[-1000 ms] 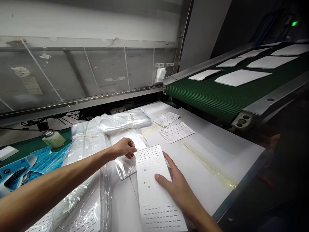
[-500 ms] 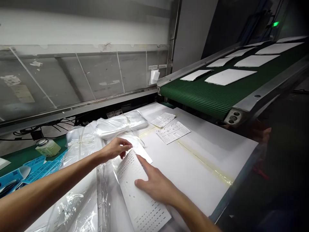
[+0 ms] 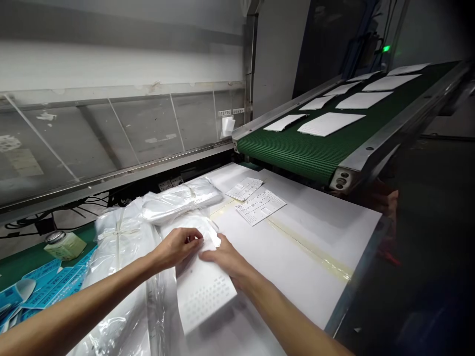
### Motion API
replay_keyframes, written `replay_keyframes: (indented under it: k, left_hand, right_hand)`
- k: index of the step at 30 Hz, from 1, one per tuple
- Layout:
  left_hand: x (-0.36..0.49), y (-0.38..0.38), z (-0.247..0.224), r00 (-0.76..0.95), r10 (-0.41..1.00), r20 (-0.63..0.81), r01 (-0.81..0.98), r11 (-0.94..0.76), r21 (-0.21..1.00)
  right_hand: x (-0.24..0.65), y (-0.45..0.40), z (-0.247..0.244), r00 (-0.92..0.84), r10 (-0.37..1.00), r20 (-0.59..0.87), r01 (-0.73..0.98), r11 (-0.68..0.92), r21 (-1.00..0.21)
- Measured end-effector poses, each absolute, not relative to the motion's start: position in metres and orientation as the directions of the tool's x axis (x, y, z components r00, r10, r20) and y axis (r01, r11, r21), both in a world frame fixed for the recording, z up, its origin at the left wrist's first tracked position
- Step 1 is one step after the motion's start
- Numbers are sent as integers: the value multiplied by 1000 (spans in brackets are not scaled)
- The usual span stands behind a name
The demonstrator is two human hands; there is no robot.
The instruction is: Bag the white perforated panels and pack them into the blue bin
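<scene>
A white board with rows of small slots [image 3: 208, 292] is tilted over the work surface, its near end raised and slightly blurred. My right hand [image 3: 226, 257] is closed on its right side near the far end, thumb on top. My left hand [image 3: 184, 245] is closed in a pinch by the board's far left corner, at the near end of a clear plastic bag [image 3: 198, 222]; the fingertips appear to have the bag's edge, though the exact grip is partly hidden. The board's far end is hidden by my hands.
Bundled plastic bags [image 3: 122, 237] lie left, with another tied bundle [image 3: 181, 198] behind. Two printed white boards [image 3: 261, 206] lie ahead on the white sheet [image 3: 308, 232]. A green conveyor [image 3: 282, 151] carries several white boards. Blue printed pieces [image 3: 55, 282] and a jar [image 3: 65, 244] stand at left.
The board has moved forward, toward the plastic bag, and its near end has lifted. My right hand has come closer to my left. The whole view has shifted slightly.
</scene>
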State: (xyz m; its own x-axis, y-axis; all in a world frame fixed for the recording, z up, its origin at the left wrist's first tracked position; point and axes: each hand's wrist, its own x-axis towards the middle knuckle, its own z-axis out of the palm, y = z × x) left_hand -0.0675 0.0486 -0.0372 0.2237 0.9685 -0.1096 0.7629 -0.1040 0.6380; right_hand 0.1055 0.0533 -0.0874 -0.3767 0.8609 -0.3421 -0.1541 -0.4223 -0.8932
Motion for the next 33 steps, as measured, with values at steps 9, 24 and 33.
replay_keyframes:
  k: [9, 24, 33]
  left_hand:
    - [-68, 44, -43, 138, 981, -133, 705, -3, 709]
    - [-65, 16, -30, 294, 955, 47, 895, -292, 336]
    - [-37, -31, -15, 397, 917, 29, 799, -361, 480]
  right_hand:
    - [103, -11, -86, -355, 827, -435, -381, -553, -740]
    - [78, 49, -87, -311, 831, -460, -76, -504, -860]
    - [115, 4, -74, -260, 948, -185, -163, -232, -959]
